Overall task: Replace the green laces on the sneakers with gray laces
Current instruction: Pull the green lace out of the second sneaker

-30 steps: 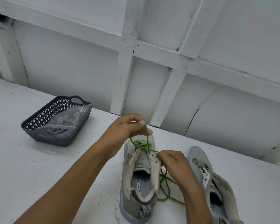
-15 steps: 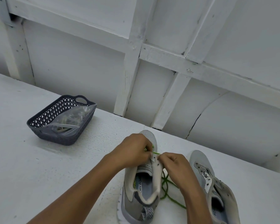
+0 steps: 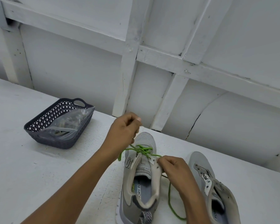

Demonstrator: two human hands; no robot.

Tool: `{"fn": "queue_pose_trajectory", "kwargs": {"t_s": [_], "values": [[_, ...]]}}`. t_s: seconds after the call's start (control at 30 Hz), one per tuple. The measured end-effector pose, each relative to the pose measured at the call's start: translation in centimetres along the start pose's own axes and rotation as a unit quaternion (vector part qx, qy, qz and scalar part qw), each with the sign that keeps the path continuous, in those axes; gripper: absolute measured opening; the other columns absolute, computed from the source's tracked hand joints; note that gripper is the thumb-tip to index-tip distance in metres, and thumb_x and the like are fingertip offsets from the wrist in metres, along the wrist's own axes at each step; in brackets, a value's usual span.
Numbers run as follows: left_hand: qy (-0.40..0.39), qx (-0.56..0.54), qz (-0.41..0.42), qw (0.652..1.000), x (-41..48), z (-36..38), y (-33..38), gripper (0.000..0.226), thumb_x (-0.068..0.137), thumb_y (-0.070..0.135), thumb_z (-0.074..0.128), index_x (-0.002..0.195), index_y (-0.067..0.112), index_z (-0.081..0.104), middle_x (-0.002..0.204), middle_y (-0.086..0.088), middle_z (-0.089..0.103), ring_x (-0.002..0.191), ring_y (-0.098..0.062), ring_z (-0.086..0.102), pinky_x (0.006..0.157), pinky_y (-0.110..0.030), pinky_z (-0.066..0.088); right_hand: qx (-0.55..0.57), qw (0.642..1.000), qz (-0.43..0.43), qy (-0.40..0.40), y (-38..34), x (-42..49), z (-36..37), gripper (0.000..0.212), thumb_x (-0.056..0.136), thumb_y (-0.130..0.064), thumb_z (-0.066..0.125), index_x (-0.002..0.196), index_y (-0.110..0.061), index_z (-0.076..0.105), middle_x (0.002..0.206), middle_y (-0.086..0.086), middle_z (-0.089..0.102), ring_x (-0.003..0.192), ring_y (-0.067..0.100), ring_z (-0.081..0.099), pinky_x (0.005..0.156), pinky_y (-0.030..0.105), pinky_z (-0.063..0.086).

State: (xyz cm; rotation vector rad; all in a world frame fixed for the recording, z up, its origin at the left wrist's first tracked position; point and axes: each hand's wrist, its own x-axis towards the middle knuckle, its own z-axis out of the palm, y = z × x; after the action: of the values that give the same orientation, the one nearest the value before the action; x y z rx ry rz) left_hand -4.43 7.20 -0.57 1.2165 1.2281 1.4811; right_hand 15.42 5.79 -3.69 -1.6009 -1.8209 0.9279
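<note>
Your left grip [image 3: 124,128] pinches green lace [image 3: 142,149], raised above toe. Your right grip [image 3: 173,167] clamps sneaker [image 3: 141,175] at eyelet flap. Yank hard: crossed strands below left grip may knot. Slacken right grip: sneaker lifts. Gray laces [image 3: 61,132] bagged in basket [image 3: 55,142], far left of left grip.

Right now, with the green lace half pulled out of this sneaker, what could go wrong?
1. The green lace crosses itself over the toe eyelets; a pull from the left grip could tighten a snag.
2. The right grip holds only the eyelet edge of the sneaker, so the shoe might lift or tip.
</note>
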Motion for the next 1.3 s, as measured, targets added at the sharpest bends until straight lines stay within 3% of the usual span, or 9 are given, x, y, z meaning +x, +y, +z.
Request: {"fn": "queue_pose_trajectory", "kwargs": {"t_s": [0.2, 0.4, 0.53, 0.7, 0.87, 0.97, 1.07, 1.2, 1.3], "values": [[-0.138, 0.457, 0.032, 0.878, -0.5, 1.1, -1.3, 0.021, 0.091, 0.038, 0.062, 0.099, 0.024, 0.075, 0.101, 0.004, 0.066, 0.093, -0.015, 0.061, 0.08, -0.029, 0.049, -0.011, 1.0, 0.005, -0.024, 0.3, 0.5, 0.0, 0.03, 0.075, -0.045, 0.049, 0.059, -0.021, 0.041, 0.06, -0.004, 0.041, 0.062, 0.013, 0.04, 0.065, 0.033, 0.032], [-0.15, 0.466, -0.001, 0.872, -0.3, 1.1, -1.7, 0.019, 0.089, 0.031, 0.061, 0.09, 0.019, 0.075, 0.097, 0.003, 0.072, 0.091, -0.014, 0.063, 0.072, -0.024, 0.044, -0.021, 0.999, 0.002, -0.032, 0.9, 0.9, -0.1, 0.031, 0.082, -0.042, 0.05, 0.06, -0.022, 0.042, 0.059, -0.006, 0.041, 0.063, 0.012, 0.041, 0.067, 0.033, 0.033], [-0.137, 0.369, -0.016, 0.919, -0.3, 1.1, -1.5, 0.036, 0.103, 0.03, 0.046, 0.094, -0.001, 0.062, 0.097, -0.015, 0.065, 0.086, -0.023, 0.059, 0.078, -0.038, 0.047, -0.014, 0.999, -0.001, -0.043, 1.0, 0.8, -0.2, 0.035, 0.078, -0.046, 0.047, 0.068, -0.013, 0.05, 0.064, -0.001, 0.051, 0.066, 0.013, 0.05, 0.067, 0.033, 0.036], [-0.08, 0.084, -0.069, 0.991, -0.4, 1.1, -0.5, 0.039, 0.106, 0.031, 0.04, 0.095, 0.001, 0.062, 0.092, -0.002, 0.075, 0.093, -0.016, 0.071, 0.094, -0.034, 0.051, -0.007, 0.999, 0.004, -0.034, 1.2, 0.5, -0.3, 0.034, 0.078, -0.044, 0.046, 0.067, -0.012, 0.051, 0.064, -0.002, 0.054, 0.068, 0.014, 0.054, 0.067, 0.032, 0.036], [-0.027, -0.127, -0.092, 0.987, 0.3, -0.1, 0.4, 0.031, 0.107, 0.026, 0.041, 0.079, 0.012, 0.042, 0.06, -0.002, 0.044, 0.046, -0.016, 0.043, 0.052, -0.033, 0.05, -0.003, 1.0, 0.01, -0.028, 1.2, 0.7, -0.2, 0.039, 0.073, -0.047, 0.045, 0.071, -0.008, 0.052, 0.065, 0.002, 0.055, 0.067, 0.012, 0.054, 0.068, 0.031, 0.038], [-0.02, -0.018, -0.081, 0.996, 0.9, -1.2, 0.2, 0.031, 0.104, 0.026, 0.048, 0.075, 0.014, 0.046, 0.061, 0.001, 0.042, 0.047, -0.011, 0.029, 0.045, -0.023, 0.028, -0.014, 1.0, 0.005, -0.026, 1.2, 0.7, -0.1, 0.039, 0.072, -0.048, 0.044, 0.072, -0.01, 0.053, 0.072, 0.009, 0.059, 0.068, 0.011, 0.055, 0.068, 0.031, 0.039], [-0.063, 0.153, -0.052, 0.985, 1.1, -2.1, -0.3, 0.025, 0.094, 0.029, 0.064, 0.075, 0.015, 0.058, 0.065, 0.002, 0.055, 0.049, -0.011, 0.04, 0.047, -0.024, 0.034, -0.024, 0.999, 0.006, -0.024, 1.1, 0.6, -0.1, 0.037, 0.072, -0.048, 0.044, 0.07, -0.012, 0.052, 0.069, 0.007, 0.058, 0.067, 0.011, 0.053, 0.068, 0.031, 0.039], [-0.156, 0.372, -0.034, 0.914, 0.5, -2.1, -0.3, 0.017, 0.086, 0.041, 0.071, 0.084, 0.024, 0.069, 0.084, 0.009, 0.068, 0.074, -0.009, 0.06, 0.063, -0.024, 0.045, -0.029, 0.999, 0.004, -0.028, 0.8, 0.5, -0.1, 0.037, 0.076, -0.046, 0.046, 0.071, -0.009, 0.05, 0.064, 0.001, 0.053, 0.066, 0.011, 0.051, 0.067, 0.031, 0.037], [-0.234, 0.45, -0.048, 0.861, 0.3, -1.9, -0.3, 0.025, 0.091, 0.043, 0.064, 0.08, 0.022, 0.07, 0.072, 0.011, 0.063, 0.068, -0.005, 0.055, 0.058, -0.022, 0.038, -0.034, 0.999, 0.003, -0.024, 0.7, 0.4, -0.2, 0.029, 0.089, -0.031, 0.051, 0.07, -0.01, 0.051, 0.066, 0.004, 0.057, 0.067, 0.012, 0.053, 0.066, 0.031, 0.037]]}}
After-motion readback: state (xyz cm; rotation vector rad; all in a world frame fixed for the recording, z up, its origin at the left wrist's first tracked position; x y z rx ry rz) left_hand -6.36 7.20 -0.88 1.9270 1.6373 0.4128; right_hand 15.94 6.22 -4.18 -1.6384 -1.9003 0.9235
